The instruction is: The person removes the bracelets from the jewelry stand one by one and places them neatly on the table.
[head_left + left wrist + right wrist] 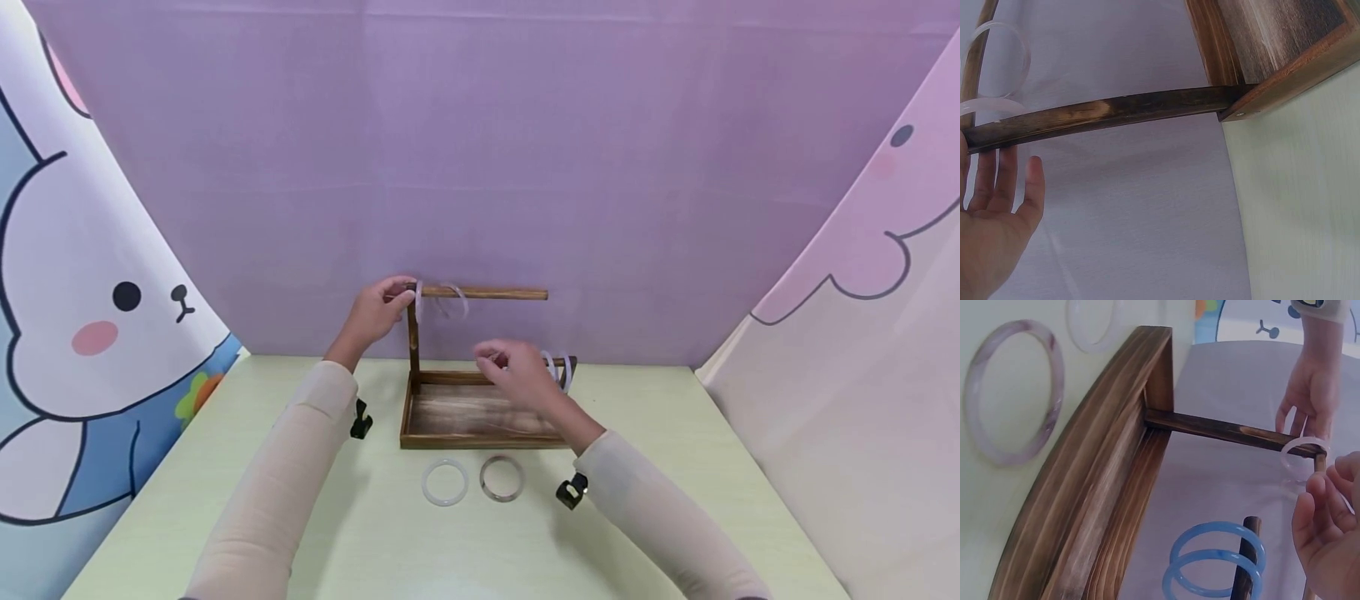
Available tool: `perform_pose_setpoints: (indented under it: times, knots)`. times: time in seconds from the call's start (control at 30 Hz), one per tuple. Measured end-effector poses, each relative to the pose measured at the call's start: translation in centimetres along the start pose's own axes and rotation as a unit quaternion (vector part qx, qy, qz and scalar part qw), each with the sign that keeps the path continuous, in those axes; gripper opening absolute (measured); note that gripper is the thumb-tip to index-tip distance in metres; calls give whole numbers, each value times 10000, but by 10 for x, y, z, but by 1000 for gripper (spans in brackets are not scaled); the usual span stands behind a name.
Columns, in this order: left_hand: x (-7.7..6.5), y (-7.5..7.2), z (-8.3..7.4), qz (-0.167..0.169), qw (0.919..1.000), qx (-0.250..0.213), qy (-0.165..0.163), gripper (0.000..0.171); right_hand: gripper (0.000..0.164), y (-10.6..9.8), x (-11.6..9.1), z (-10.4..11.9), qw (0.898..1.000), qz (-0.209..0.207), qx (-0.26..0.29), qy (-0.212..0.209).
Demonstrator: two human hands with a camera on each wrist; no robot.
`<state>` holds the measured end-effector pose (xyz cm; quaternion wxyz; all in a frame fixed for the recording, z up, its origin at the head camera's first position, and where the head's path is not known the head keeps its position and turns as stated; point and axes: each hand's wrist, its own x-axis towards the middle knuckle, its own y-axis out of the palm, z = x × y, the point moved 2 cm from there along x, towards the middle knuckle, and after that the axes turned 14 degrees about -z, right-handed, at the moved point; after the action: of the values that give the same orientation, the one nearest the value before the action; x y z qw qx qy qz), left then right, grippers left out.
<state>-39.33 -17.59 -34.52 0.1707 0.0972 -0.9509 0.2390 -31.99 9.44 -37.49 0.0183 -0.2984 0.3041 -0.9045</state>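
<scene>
My left hand [378, 310] touches the top corner of a wooden bangle stand [414, 337]. In the left wrist view its fingers [1007, 181] reach behind the upright post, fairly straight. A pale bangle [418, 307] hangs on the upper bar right beside that hand, and a second pale bangle [465, 305] hangs a little farther along. My right hand [517, 371] hovers in front of the stand, fingers loosely bent, holding nothing visible. Two bluish bangles [1216, 526] hang on the short lower peg, partly behind the right hand in the head view.
On the table in front of the stand lie a white bangle [445, 503] and a brownish mottled bangle [501, 499]. The stand's tray has a raised wooden rim [480, 442]. A purple cloth [637, 250] hangs behind the table [637, 500].
</scene>
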Motion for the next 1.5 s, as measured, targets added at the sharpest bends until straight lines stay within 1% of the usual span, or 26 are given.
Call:
perform_pose_setpoints:
  times: [0.13,0.33,0.5,0.77,1.07,1.23,1.33,1.5]
  knots:
    - [1,-1,0,-20,10000,22,9,38,22,3,7,0,9996,-204,51,207]
    - [1,-2,2,-15,10000,45,-24,39,22,7,20,-1,9969,-476,326,534]
    - [0,-3,3,-25,10000,46,-40,39,22,10,29,-1,9947,-632,286,758]
    - [-1,-3,4,-73,10000,49,16,39,23,16,42,3,9923,-887,5,861]
    - [0,-2,3,-13,10000,-1,-8,39,21,23,51,-3,9867,-1190,81,1106]
    - [-1,-3,2,-31,10000,22,4,39,20,29,58,-3,9843,-1384,65,1096]
    - [-1,-3,2,-66,10000,31,-14,38,20,32,62,-2,9833,-1440,53,1109]
    - [-1,-3,1,-59,10000,54,-49,40,21,37,64,-2,9810,-1473,13,1265]
